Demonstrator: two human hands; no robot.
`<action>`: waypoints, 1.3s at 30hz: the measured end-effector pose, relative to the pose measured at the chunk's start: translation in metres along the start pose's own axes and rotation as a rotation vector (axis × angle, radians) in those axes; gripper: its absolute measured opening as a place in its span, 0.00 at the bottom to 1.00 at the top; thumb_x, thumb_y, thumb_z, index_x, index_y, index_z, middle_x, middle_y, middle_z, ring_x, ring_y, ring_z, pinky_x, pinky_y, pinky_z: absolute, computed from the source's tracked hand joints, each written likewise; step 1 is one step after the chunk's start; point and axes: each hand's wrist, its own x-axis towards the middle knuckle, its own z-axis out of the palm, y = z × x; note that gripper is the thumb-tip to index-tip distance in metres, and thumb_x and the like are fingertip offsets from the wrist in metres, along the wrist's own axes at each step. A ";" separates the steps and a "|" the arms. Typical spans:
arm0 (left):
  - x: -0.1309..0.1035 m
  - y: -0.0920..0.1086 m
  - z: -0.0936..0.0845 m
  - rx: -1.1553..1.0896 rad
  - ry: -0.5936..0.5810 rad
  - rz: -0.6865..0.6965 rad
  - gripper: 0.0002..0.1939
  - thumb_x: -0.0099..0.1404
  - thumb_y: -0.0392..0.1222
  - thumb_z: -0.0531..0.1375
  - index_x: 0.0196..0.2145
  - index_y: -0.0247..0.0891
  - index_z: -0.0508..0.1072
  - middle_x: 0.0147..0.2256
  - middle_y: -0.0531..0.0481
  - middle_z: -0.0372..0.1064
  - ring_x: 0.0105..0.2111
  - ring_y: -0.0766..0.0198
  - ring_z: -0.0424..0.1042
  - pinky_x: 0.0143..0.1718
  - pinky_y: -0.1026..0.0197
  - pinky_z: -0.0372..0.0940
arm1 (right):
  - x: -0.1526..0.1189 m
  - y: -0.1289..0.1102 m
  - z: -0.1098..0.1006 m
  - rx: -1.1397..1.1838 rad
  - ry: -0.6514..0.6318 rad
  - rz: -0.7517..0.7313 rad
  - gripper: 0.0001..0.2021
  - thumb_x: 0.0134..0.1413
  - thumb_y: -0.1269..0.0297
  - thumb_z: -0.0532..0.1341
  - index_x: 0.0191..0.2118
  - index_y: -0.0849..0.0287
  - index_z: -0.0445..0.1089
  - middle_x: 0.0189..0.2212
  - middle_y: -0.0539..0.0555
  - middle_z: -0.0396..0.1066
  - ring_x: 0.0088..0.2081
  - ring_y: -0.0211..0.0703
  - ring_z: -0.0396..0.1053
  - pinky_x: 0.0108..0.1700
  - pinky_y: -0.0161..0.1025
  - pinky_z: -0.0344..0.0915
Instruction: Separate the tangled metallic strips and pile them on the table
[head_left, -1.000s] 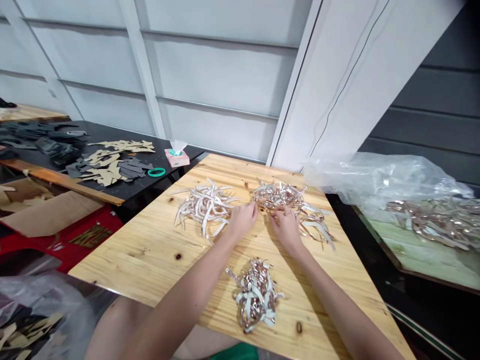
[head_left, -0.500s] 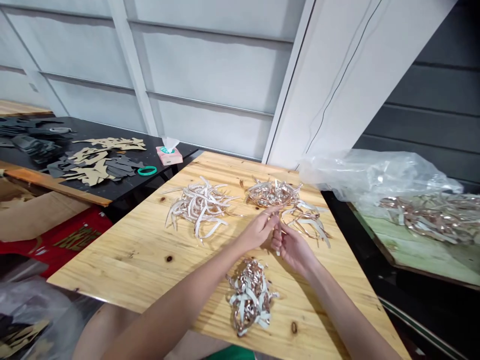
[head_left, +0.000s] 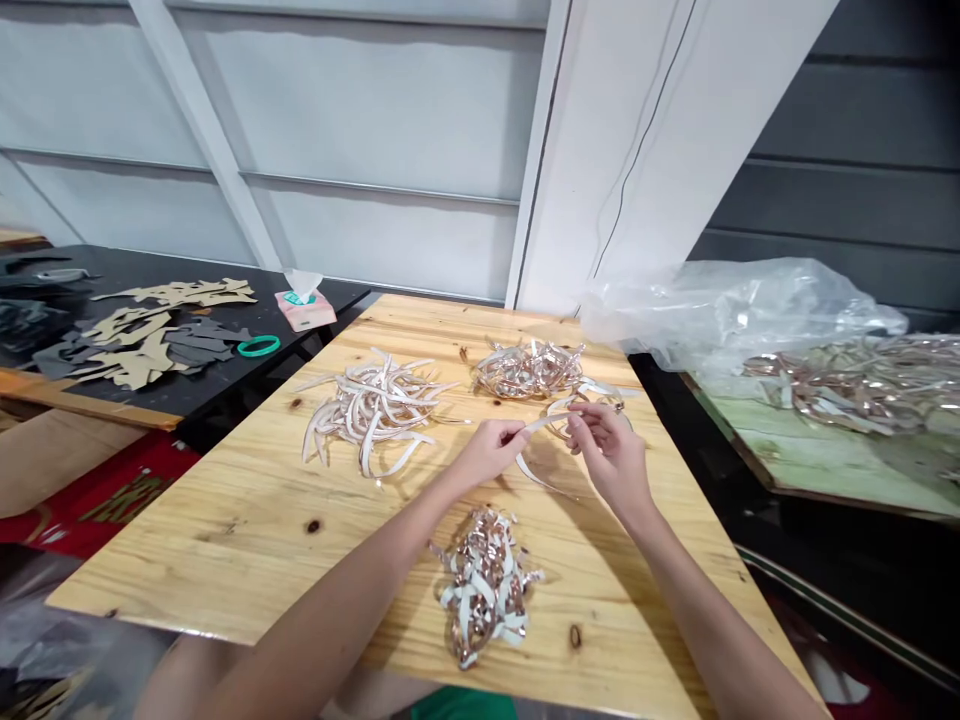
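Observation:
My left hand (head_left: pixel 491 450) pinches one end of a thin whitish strip (head_left: pixel 551 421) above the wooden table. At the strip's other end, the thumb and fingers of my right hand (head_left: pixel 611 450) close on it, so it stretches nearly straight between both hands. A curved pale length (head_left: pixel 538 478) hangs below my left hand; whether it belongs to the same strip I cannot tell. Just behind my right hand lie a few loose strips (head_left: pixel 600 386), partly hidden by it. Nearer my body is a crumpled heap of shiny rose-gold and white strips (head_left: pixel 487 590).
On the wooden table (head_left: pixel 262 570) lie a pile of pale strips (head_left: pixel 375 405) at left and a shiny rose-gold pile (head_left: pixel 529 370) at back. A plastic bag (head_left: pixel 742 305) and more strips stand right. The black table (head_left: pixel 217 390) holds a tissue box (head_left: pixel 307 310), green ring (head_left: pixel 259 346) and cut pieces.
My hands were close together and have moved apart, with the strip now drawn out between them. The view has shifted slightly to the right.

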 end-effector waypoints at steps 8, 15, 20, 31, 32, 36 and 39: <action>0.000 0.001 -0.005 -0.128 0.039 -0.050 0.21 0.67 0.48 0.54 0.19 0.37 0.59 0.18 0.57 0.51 0.21 0.70 0.53 0.25 0.64 0.48 | 0.003 0.015 -0.003 -0.011 -0.024 0.070 0.15 0.61 0.52 0.63 0.44 0.58 0.74 0.33 0.58 0.78 0.35 0.50 0.78 0.40 0.46 0.77; 0.000 0.003 -0.002 -0.372 -0.016 -0.094 0.23 0.70 0.50 0.46 0.21 0.37 0.62 0.18 0.53 0.59 0.19 0.68 0.59 0.24 0.64 0.57 | -0.001 0.022 0.006 0.015 -0.031 0.169 0.11 0.59 0.56 0.62 0.39 0.59 0.73 0.30 0.57 0.79 0.31 0.50 0.78 0.37 0.47 0.77; -0.005 0.012 0.007 -0.121 -0.191 -0.036 0.16 0.68 0.53 0.56 0.36 0.36 0.69 0.31 0.50 0.69 0.27 0.66 0.66 0.31 0.64 0.62 | -0.007 0.016 0.018 0.156 -0.035 0.326 0.09 0.51 0.59 0.66 0.34 0.59 0.73 0.28 0.57 0.78 0.29 0.50 0.77 0.35 0.45 0.75; -0.014 0.023 0.001 0.216 -0.117 0.089 0.20 0.75 0.51 0.44 0.37 0.38 0.70 0.32 0.50 0.70 0.30 0.64 0.66 0.34 0.64 0.60 | -0.013 0.014 0.028 0.109 -0.135 0.346 0.17 0.53 0.50 0.66 0.36 0.62 0.75 0.28 0.60 0.79 0.26 0.50 0.77 0.29 0.43 0.74; -0.014 0.023 0.001 0.229 -0.127 0.086 0.20 0.75 0.51 0.45 0.36 0.38 0.70 0.31 0.51 0.69 0.29 0.64 0.66 0.34 0.64 0.59 | -0.013 0.014 0.027 0.090 -0.147 0.342 0.16 0.53 0.50 0.66 0.34 0.61 0.74 0.26 0.59 0.78 0.25 0.49 0.76 0.28 0.42 0.74; -0.015 0.022 0.003 0.289 -0.138 0.072 0.19 0.74 0.51 0.47 0.32 0.39 0.68 0.27 0.52 0.67 0.27 0.65 0.63 0.31 0.63 0.56 | -0.012 0.013 0.025 -0.090 -0.122 0.281 0.11 0.51 0.56 0.65 0.26 0.58 0.71 0.18 0.53 0.74 0.19 0.45 0.71 0.23 0.38 0.67; -0.012 0.018 0.008 0.198 -0.079 0.060 0.20 0.74 0.52 0.47 0.31 0.38 0.67 0.27 0.53 0.66 0.27 0.65 0.63 0.32 0.64 0.57 | -0.009 0.013 0.022 -0.192 -0.041 0.233 0.09 0.48 0.61 0.66 0.23 0.58 0.70 0.16 0.51 0.71 0.19 0.42 0.68 0.23 0.36 0.62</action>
